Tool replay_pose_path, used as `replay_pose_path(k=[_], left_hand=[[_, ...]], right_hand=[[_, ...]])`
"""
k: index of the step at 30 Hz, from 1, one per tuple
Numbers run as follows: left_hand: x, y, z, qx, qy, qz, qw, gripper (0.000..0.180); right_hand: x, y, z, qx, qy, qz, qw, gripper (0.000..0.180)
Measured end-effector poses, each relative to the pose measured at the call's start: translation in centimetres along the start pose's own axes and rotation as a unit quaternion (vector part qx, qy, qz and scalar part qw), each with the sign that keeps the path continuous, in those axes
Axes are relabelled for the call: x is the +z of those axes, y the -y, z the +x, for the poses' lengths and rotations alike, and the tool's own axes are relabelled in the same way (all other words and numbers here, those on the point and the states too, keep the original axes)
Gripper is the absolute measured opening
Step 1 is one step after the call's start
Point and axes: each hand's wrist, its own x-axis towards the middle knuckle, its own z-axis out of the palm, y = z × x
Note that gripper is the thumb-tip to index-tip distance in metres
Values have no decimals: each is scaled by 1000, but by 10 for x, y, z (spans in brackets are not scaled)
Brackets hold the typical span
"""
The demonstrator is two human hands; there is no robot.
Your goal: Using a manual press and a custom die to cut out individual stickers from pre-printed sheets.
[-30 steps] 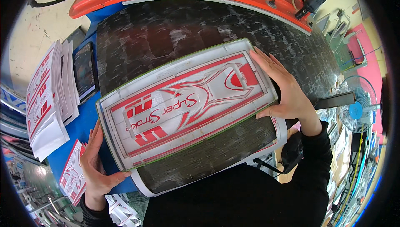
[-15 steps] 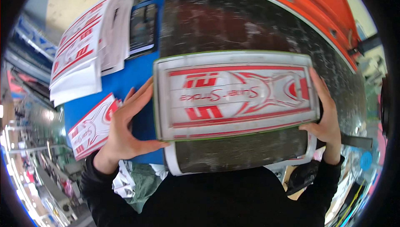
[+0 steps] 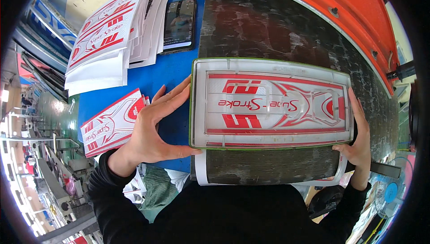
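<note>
Orange machine housing (image 3: 340, 11) curves along the far right, directly behind the dark worn pad (image 3: 268, 38), which is the reference for all positions below. Blue table (image 3: 170, 71) adjoins the pad's left edge; an open strip of blue lies between the pad and the paper stacks.

Clear template plate (image 3: 271, 103), green-rimmed, lies flat on the pad's near half over a red-and-white printed sheet; its left edge reaches the pad's left edge, and bare pad shows beyond its far edge.

Left hand (image 3: 152, 129) is spread wide, palm on the blue table, fingers and thumb against the plate's left edge. Right hand (image 3: 358, 138) is part open, fingers along the plate's right edge, thumb at the near corner.

Left of the pad: tall stack of printed sheets (image 3: 112, 33) at the far side, a dark phone (image 3: 179, 24) beside it, a smaller stack of printed cut-outs (image 3: 112, 123) near the left hand
</note>
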Motion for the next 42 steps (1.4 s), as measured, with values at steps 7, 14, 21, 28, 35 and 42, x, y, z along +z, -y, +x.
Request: replay_pose_path(k=[7,14,21,28,35,42], left_hand=[[-1,-1,1,-1,3,17,1000,116],[0,-1,0,-4,5,24,1000,117],[0,-1,0,-4,6,21,1000,118],[0,0,0,1,6,24,1000,117],[1,1,-1,3,0,25,1000,114],[-1,-4,-2,-2,-8,38,999,112]], right_hand=[[2,2,0,14,-13,32,999,127],[3,0,-1,8,-12,25,1000,127],[3,1,0,11,-11,50,999,126],[1,-2,-2,9,-6,29,1000,127],[7,4,0,34,-18,57,998,128],[3,-4,-1,15,2,6,1000,126]])
